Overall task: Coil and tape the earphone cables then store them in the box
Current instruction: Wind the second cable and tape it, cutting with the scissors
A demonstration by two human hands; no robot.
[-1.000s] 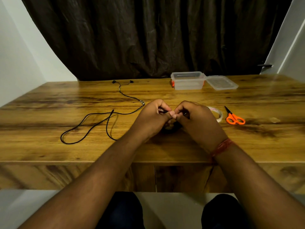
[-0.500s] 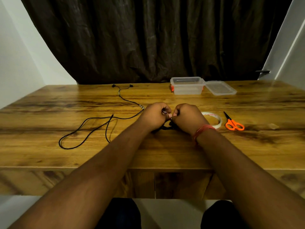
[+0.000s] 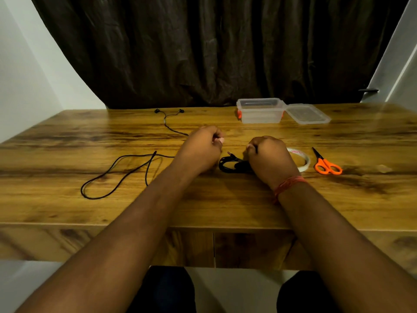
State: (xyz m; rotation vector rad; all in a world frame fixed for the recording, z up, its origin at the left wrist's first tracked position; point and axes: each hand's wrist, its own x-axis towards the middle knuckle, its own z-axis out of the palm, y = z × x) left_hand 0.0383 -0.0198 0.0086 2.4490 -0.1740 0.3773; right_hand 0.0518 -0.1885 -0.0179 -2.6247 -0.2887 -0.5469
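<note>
A black earphone cable (image 3: 117,175) lies in a loose loop on the left of the wooden table (image 3: 203,206), and its two earbuds (image 3: 169,111) rest near the far edge. Its plug end is wound into a small coil (image 3: 230,164) between my hands. My right hand (image 3: 270,159) is curled into a fist that grips the right side of that coil. My left hand (image 3: 203,147) is curled with thumb and fingertip pinched together; the cable runs in under it from two sides. The clear plastic box (image 3: 261,110) stands open at the back.
The box's lid (image 3: 308,114) lies just right of the box. A roll of clear tape (image 3: 303,160) sits partly behind my right hand, with orange scissors (image 3: 327,166) to its right. A dark curtain hangs behind the table.
My hands, which were touching over the coil, have drawn apart: the left moved left and away, the right stayed by the coil. The coil and plug now show between them.
</note>
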